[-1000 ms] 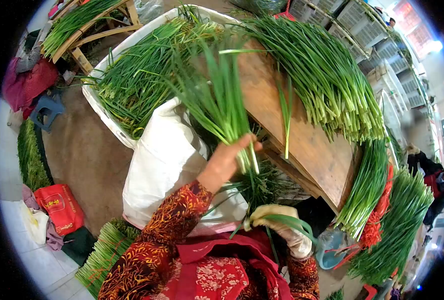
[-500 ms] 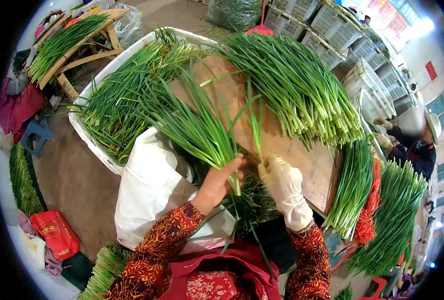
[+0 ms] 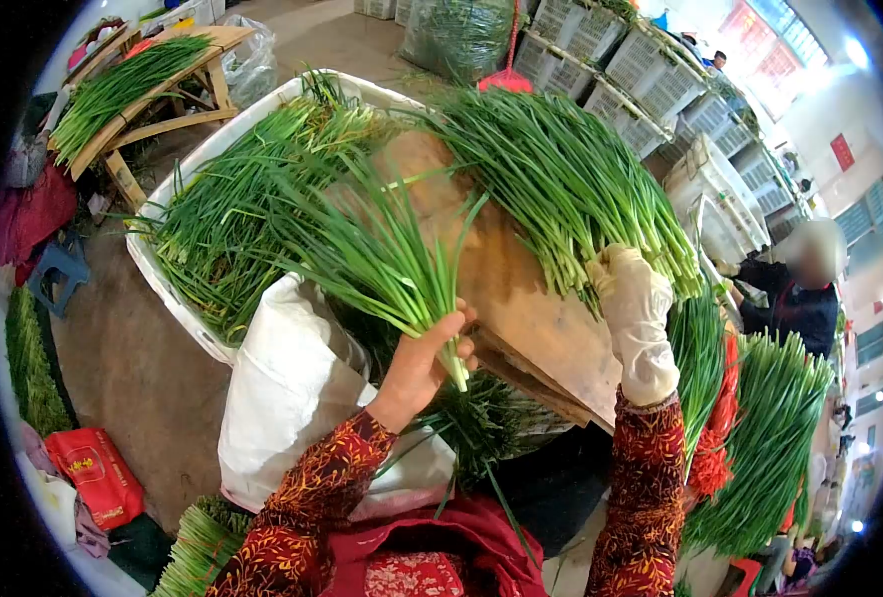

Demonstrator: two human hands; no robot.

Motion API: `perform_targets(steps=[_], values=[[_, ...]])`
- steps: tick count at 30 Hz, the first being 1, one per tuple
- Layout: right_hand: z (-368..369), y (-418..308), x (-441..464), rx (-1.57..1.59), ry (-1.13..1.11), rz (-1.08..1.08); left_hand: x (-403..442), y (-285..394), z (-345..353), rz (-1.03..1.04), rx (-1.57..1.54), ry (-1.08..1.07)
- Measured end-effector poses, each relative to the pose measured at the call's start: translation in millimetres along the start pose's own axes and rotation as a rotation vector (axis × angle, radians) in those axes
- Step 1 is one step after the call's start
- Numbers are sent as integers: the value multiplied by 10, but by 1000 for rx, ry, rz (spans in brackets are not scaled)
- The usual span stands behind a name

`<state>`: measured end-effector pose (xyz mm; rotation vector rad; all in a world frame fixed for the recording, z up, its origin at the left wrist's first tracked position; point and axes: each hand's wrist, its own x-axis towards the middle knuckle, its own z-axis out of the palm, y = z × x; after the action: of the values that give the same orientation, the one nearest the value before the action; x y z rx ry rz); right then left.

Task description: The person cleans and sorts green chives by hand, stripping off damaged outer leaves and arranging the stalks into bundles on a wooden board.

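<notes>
My left hand (image 3: 422,368), bare, is closed round the lower stems of a small bunch of green stalks (image 3: 392,264), whose leaves fan up and leftward. My right hand (image 3: 631,318), in a pale glove, is at the cut ends of the large pile of stalks (image 3: 571,169) on the wooden board (image 3: 521,308). Its fingertips are bent against the stems; whether they grip any is hidden. Left of the board, a white crate (image 3: 178,308) holds loose, tangled stalks.
A white sack (image 3: 282,398) stands before the crate. Red ties (image 3: 715,448) hang by more stalks (image 3: 765,438) at the right. A co-worker (image 3: 795,298) is beyond them. Stacked crates (image 3: 651,70) stand behind, and a blue stool (image 3: 58,274) is at far left.
My right hand has moved from my lap to the board, then right to the large pile. The few stalks lying alone on the board are gone from there. My left hand still holds its bunch.
</notes>
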<state>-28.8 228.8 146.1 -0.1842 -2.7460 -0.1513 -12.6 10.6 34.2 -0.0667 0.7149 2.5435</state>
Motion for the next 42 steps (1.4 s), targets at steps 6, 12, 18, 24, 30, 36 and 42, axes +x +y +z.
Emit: perform_targets(steps=[6, 12, 18, 24, 30, 36, 42], values=[[-205, -304, -414, 504, -228, 206, 4, -148, -56, -91, -11, 49], [231, -751, -1001, 1149, -481, 357, -47, -180, 17, 6, 103, 55], [425, -823, -1015, 1432, -482, 436, -44, -181, -183, -22, 131, 35], [412, -881, -864, 1722, -429, 615, -58, -168, -164, -49, 173, 65], [483, -886, -1006, 1888, -241, 426, -40, -170, -162, -68, 112, 148], [384, -954, -916, 1559, -311, 268, -29, -207, -168, 37, 293, 140], [398, -948, -786, 1089, -356, 174, -138, -202, -112, 28, 370, 140]])
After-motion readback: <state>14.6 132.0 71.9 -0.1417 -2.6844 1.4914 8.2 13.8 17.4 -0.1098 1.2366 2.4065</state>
